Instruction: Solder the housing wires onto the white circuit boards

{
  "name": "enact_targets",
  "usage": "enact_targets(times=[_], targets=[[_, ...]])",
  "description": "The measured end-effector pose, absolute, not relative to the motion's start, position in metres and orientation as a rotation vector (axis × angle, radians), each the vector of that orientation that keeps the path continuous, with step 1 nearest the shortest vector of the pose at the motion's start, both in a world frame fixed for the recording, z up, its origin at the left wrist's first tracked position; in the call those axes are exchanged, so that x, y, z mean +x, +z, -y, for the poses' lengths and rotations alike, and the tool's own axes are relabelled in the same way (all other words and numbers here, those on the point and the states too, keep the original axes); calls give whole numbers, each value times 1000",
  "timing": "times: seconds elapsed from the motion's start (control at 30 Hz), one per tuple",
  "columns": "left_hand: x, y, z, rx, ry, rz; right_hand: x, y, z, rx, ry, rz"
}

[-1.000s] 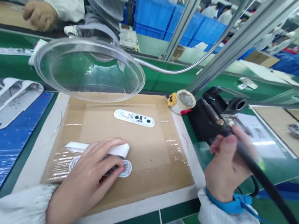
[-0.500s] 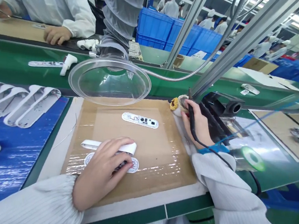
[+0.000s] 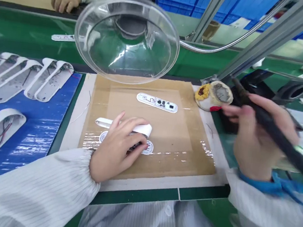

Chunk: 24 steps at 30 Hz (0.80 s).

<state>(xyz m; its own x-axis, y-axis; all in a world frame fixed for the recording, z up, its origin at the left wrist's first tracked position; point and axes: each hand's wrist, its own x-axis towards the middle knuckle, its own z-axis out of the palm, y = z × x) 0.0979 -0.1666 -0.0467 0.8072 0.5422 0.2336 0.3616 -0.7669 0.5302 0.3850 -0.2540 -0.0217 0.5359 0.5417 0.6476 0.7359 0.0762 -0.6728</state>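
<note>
My left hand is closed over a white plastic housing lying on the cardboard mat. Its thumb and forefinger pinch low at the front, hiding much of a white printed piece underneath. In my right hand, blurred by motion, is a soldering iron with its tip pointing up and left. That hand is beside a round holder with a yellow sponge and a grey-filled tin. A narrow white plate with a circuit board lies farther back on the mat.
Several white housings with wires rest on a blue mat at left. A clear round hood hangs over the mat's back edge. A metal post rises at right. Across the green belt is a co-worker's hand.
The view has tilted down and come closer. My right hand with the soldering iron has drawn back to the right from the sponge and tin. My left hand stays on the housing.
</note>
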Motion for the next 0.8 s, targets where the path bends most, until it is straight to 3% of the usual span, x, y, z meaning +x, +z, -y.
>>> enact_targets(times=[0.1,0.27,0.4,0.8], targets=[[97,-44,166,2505,514,-672,352,-32,265,-1383,-266,979],[96,-43,164,2506,526,-647,319,-57,279,-1357,138,951],[97,-41,162,2522,508,-618,308,-62,287,-1401,261,1036],[102,-35,162,2508,422,-684,306,-62,291,-1450,326,1149]])
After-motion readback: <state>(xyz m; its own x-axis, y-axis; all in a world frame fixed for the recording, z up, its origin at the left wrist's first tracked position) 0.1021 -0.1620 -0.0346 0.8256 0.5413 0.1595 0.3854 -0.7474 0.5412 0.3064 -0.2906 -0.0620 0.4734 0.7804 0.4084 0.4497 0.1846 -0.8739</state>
